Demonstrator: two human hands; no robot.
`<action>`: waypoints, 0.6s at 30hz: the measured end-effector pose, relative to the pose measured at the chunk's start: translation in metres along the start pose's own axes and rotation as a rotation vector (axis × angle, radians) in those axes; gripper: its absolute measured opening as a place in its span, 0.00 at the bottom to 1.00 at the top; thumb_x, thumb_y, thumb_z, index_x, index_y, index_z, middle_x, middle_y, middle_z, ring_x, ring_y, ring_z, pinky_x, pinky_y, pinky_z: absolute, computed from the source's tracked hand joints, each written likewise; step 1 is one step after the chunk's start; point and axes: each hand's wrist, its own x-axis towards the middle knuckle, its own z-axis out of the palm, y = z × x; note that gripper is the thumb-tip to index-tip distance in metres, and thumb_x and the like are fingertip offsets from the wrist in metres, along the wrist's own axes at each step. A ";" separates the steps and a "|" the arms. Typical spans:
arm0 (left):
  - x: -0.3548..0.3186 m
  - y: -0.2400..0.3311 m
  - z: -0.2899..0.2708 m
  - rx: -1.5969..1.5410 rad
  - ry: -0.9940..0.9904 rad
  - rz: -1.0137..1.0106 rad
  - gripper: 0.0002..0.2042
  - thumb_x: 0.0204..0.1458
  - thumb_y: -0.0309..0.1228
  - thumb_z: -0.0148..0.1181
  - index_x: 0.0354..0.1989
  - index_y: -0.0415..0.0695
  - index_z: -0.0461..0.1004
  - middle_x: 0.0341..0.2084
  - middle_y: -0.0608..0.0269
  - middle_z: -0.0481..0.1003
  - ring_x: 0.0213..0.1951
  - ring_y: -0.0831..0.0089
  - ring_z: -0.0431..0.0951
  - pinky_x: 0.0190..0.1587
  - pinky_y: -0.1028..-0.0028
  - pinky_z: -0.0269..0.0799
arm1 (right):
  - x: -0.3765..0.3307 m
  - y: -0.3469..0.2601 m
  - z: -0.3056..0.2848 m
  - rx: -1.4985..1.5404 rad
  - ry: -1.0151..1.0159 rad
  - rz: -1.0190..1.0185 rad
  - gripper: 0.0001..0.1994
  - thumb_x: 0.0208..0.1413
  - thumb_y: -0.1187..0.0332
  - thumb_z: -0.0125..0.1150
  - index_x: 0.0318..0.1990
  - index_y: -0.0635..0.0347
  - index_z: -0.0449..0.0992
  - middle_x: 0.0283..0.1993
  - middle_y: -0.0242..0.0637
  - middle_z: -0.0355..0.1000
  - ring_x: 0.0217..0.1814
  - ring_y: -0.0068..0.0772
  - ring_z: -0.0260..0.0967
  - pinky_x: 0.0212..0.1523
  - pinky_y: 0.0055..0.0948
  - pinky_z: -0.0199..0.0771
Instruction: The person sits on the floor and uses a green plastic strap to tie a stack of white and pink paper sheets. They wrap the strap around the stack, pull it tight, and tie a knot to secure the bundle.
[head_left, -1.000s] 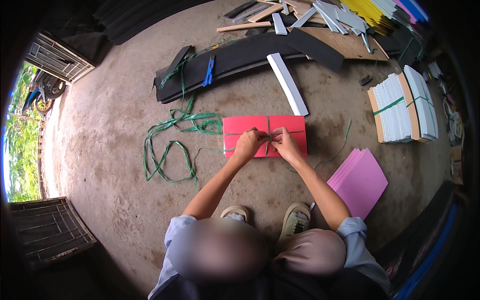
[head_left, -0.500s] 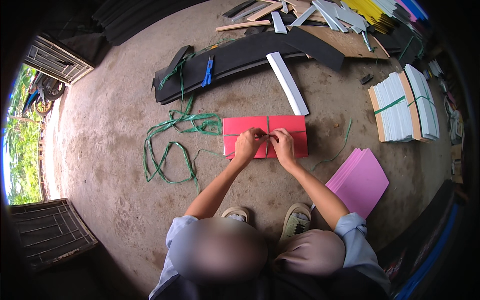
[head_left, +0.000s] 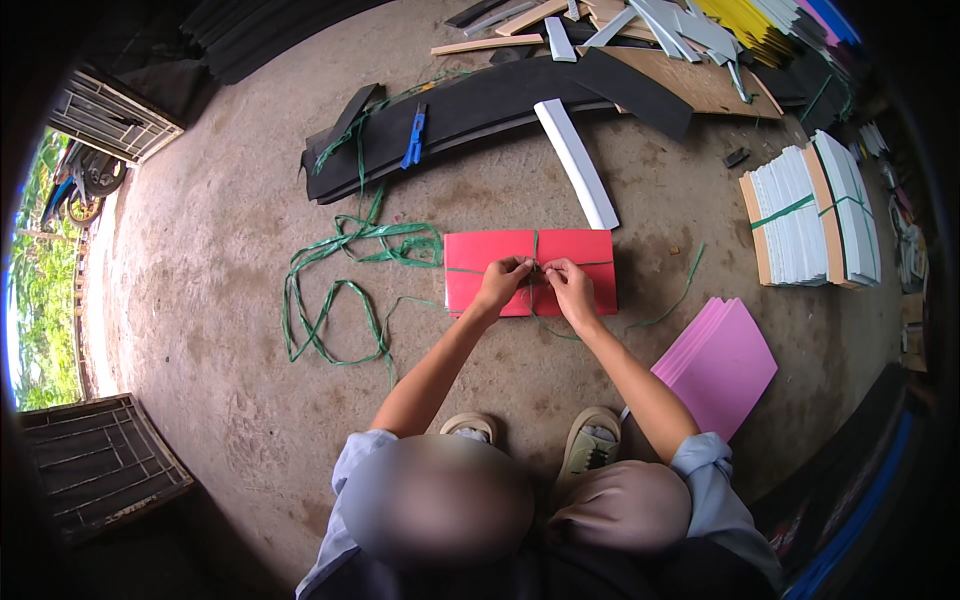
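Note:
A stack of red sheets [head_left: 590,250] lies on the concrete floor in front of my feet. Thin green twine [head_left: 536,243] runs across it both ways and crosses near the middle. At that crossing my left hand [head_left: 503,282] pinches the green twine. My right hand [head_left: 570,288] pinches it too, its fingertips almost touching the left ones. A loose end of twine hangs below my fingers over the near edge of the stack. The knot itself is mostly hidden by my fingers.
Tangled green twine [head_left: 345,240] spreads left of the stack. Pink sheets [head_left: 718,360] lie right; a tied white bundle [head_left: 790,215] stands beyond. A white strip [head_left: 578,165], black foam slabs [head_left: 470,115] and a blue cutter [head_left: 415,138] lie farther away. Scraps pile [head_left: 640,35] at the back.
Both hands stay at the crossing, fingers shifting slightly on the twine. A loose twine end now shows hanging below them, over the near edge of the red stack.

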 end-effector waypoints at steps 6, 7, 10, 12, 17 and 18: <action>-0.001 0.002 0.005 -0.109 -0.049 -0.096 0.11 0.55 0.36 0.48 0.40 0.42 0.69 0.35 0.68 0.71 0.37 0.82 0.69 0.36 0.81 0.64 | 0.012 0.015 -0.001 0.203 -0.079 0.095 0.12 0.47 0.72 0.56 0.39 0.68 0.71 0.35 0.42 0.73 0.39 0.31 0.72 0.40 0.26 0.68; -0.002 0.004 0.003 -0.078 -0.058 -0.115 0.11 0.55 0.37 0.49 0.40 0.43 0.69 0.35 0.70 0.70 0.36 0.83 0.68 0.35 0.82 0.62 | 0.011 0.014 0.000 0.217 -0.096 0.086 0.12 0.46 0.72 0.57 0.39 0.68 0.72 0.35 0.43 0.73 0.39 0.31 0.72 0.40 0.26 0.68; -0.004 0.009 -0.002 0.015 -0.080 -0.143 0.11 0.54 0.39 0.50 0.40 0.46 0.69 0.34 0.73 0.70 0.34 0.85 0.67 0.33 0.83 0.60 | 0.012 0.012 -0.003 0.053 -0.095 0.005 0.11 0.45 0.71 0.58 0.37 0.68 0.72 0.34 0.42 0.73 0.38 0.30 0.71 0.39 0.25 0.68; -0.004 0.010 -0.004 0.080 -0.072 -0.128 0.11 0.53 0.40 0.50 0.39 0.47 0.69 0.33 0.74 0.70 0.34 0.86 0.66 0.33 0.84 0.59 | 0.011 0.008 -0.006 -0.062 -0.068 -0.040 0.10 0.45 0.70 0.58 0.34 0.67 0.72 0.33 0.41 0.73 0.36 0.29 0.71 0.38 0.26 0.68; -0.006 0.018 0.003 0.336 -0.021 0.030 0.11 0.53 0.40 0.49 0.38 0.47 0.69 0.29 0.74 0.70 0.28 0.88 0.63 0.29 0.84 0.58 | 0.014 -0.005 -0.029 0.291 -0.186 0.161 0.08 0.49 0.63 0.54 0.29 0.59 0.70 0.28 0.30 0.70 0.33 0.25 0.67 0.38 0.24 0.63; -0.005 0.017 0.005 0.356 -0.039 0.076 0.11 0.53 0.40 0.49 0.38 0.48 0.69 0.28 0.75 0.70 0.27 0.88 0.63 0.28 0.84 0.58 | 0.016 -0.004 -0.035 0.450 -0.246 0.255 0.09 0.50 0.61 0.53 0.29 0.56 0.70 0.28 0.28 0.69 0.34 0.24 0.67 0.40 0.23 0.62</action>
